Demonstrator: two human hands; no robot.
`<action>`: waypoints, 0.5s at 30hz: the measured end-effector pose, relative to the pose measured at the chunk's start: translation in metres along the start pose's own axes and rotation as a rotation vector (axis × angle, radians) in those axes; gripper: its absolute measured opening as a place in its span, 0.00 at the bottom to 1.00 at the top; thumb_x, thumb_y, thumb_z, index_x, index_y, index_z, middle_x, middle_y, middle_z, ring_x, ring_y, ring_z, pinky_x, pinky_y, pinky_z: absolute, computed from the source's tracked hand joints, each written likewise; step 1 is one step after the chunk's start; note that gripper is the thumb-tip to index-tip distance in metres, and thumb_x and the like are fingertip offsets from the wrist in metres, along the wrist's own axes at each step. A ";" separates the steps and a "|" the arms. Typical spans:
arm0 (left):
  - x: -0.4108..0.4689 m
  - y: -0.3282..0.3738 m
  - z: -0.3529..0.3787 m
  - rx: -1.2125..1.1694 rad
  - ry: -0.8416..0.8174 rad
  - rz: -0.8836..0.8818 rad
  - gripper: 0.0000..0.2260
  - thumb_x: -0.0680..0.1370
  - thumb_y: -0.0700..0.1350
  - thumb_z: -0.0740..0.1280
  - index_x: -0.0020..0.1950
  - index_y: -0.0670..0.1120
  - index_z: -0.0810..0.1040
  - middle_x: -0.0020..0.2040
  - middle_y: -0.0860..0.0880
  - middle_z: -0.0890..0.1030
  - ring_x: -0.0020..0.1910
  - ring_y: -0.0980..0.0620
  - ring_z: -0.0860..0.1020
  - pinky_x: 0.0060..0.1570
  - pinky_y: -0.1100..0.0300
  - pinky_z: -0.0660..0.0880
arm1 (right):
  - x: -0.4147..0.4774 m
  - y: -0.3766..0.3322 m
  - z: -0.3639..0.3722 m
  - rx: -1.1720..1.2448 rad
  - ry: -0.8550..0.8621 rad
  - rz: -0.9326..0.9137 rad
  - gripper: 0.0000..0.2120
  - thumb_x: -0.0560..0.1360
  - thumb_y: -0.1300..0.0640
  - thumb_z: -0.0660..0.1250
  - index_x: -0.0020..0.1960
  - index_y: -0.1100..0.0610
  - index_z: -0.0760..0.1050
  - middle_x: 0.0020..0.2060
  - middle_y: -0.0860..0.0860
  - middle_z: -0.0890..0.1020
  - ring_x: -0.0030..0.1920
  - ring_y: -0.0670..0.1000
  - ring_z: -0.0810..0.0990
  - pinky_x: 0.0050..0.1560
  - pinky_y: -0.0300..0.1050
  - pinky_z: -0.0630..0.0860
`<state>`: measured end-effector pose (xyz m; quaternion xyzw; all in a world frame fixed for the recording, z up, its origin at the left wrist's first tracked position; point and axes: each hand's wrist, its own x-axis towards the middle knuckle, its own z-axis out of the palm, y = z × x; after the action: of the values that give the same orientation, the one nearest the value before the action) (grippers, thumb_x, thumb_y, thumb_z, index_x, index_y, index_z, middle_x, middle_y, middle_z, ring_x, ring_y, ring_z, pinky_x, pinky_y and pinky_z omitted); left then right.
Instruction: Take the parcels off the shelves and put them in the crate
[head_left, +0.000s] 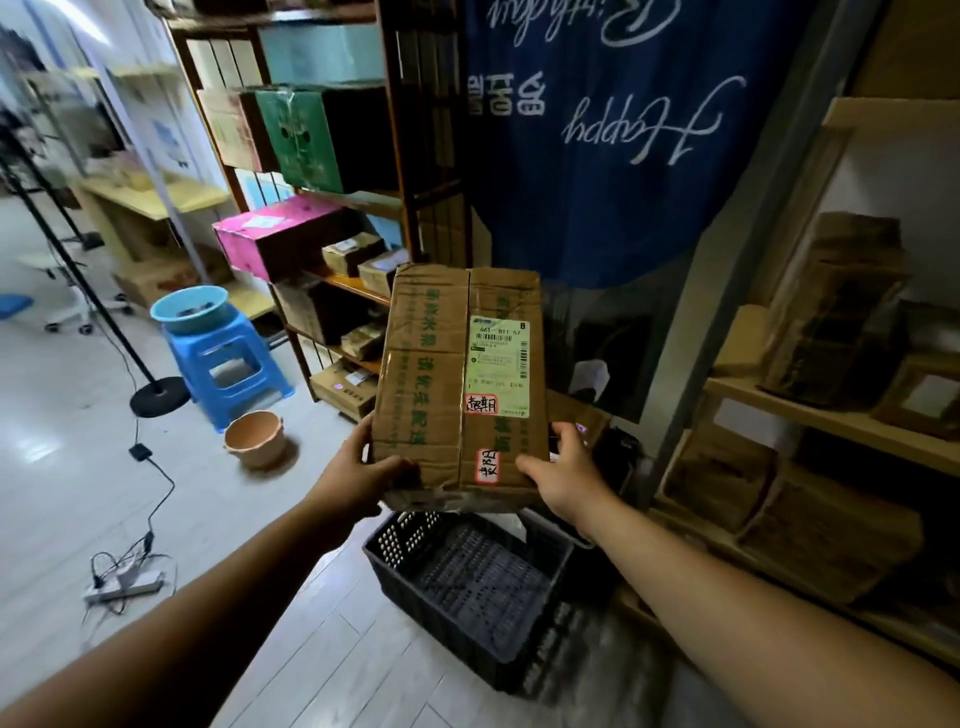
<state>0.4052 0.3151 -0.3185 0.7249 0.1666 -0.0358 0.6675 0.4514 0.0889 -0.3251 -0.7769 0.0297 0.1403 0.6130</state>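
Observation:
A brown cardboard parcel (431, 379) with green print and a white shipping label is held up in front of me, above the floor. My left hand (358, 475) grips its lower left corner and my right hand (563, 475) grips its lower right corner. Directly below stands a black perforated plastic crate (405, 545), whose visible floor is bare. More parcels sit on the dark shelf unit (358, 288) at the left, among them a pink box (270, 236) and a green box (296, 137). Brown parcels (831, 322) fill the light wooden shelves (831, 421) at the right.
A blue stool (228, 364) carrying a blue basin (189, 309) stands left of the dark shelf, with a small orange bucket (255, 439) on the floor beside it. A black lamp stand base (158, 397), cables and a power strip (124, 587) lie at left. A blue banner (597, 130) hangs behind.

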 end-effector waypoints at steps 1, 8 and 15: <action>0.010 0.003 -0.003 -0.053 -0.005 -0.017 0.29 0.75 0.42 0.69 0.69 0.61 0.61 0.53 0.51 0.77 0.45 0.48 0.80 0.35 0.53 0.77 | 0.014 0.001 0.007 0.013 -0.008 0.014 0.23 0.75 0.60 0.68 0.66 0.53 0.62 0.49 0.50 0.78 0.47 0.47 0.77 0.50 0.45 0.75; 0.090 0.006 -0.030 -0.242 -0.049 -0.030 0.25 0.75 0.35 0.67 0.68 0.51 0.65 0.56 0.40 0.79 0.47 0.39 0.82 0.33 0.52 0.80 | 0.074 -0.001 0.046 0.038 0.036 0.074 0.21 0.77 0.61 0.66 0.65 0.55 0.62 0.46 0.46 0.76 0.42 0.41 0.75 0.35 0.33 0.71; 0.190 0.003 -0.086 -0.198 -0.168 -0.035 0.24 0.75 0.35 0.68 0.69 0.50 0.68 0.55 0.42 0.81 0.47 0.40 0.83 0.34 0.50 0.80 | 0.134 -0.022 0.101 0.109 0.178 0.083 0.33 0.78 0.58 0.65 0.77 0.50 0.51 0.62 0.49 0.74 0.49 0.46 0.75 0.36 0.32 0.72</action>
<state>0.5702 0.4361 -0.3584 0.6469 0.1254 -0.0917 0.7466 0.5665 0.2087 -0.3595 -0.7501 0.1237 0.0945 0.6428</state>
